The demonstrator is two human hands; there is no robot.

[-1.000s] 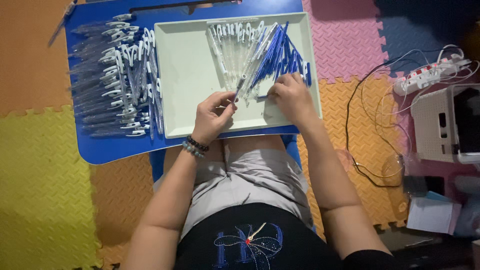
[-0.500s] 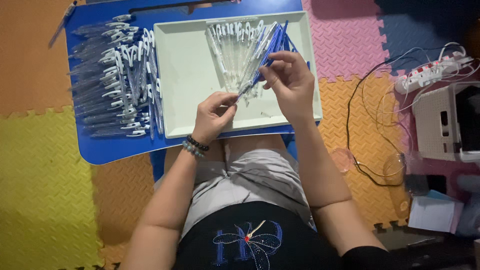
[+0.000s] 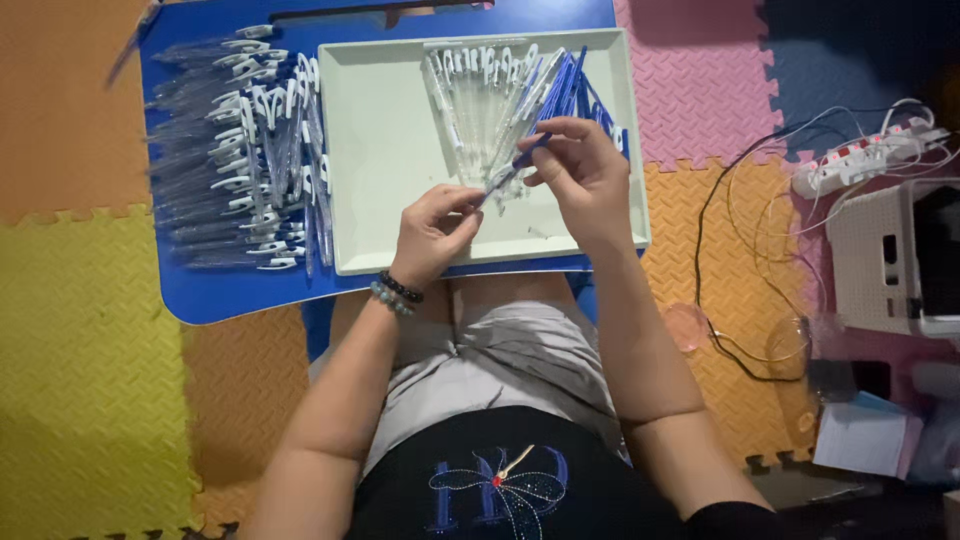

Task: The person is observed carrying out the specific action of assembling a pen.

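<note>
Overhead, left hand [image 3: 432,232] and right hand [image 3: 585,172] pinching one blue pen [image 3: 510,172] over white tray [image 3: 385,150], pen tip hidden by fingers.

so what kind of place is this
Probably a home floor used for piecework pen assembly: coloured foam puzzle mats, a low blue table with a tray of pen parts, and a power strip trailing cables.

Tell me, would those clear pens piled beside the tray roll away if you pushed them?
Probably not far: the clear pens have white clips that would likely stop rolling. They look thin and light, so a push would probably scatter them across the blue table.
</note>
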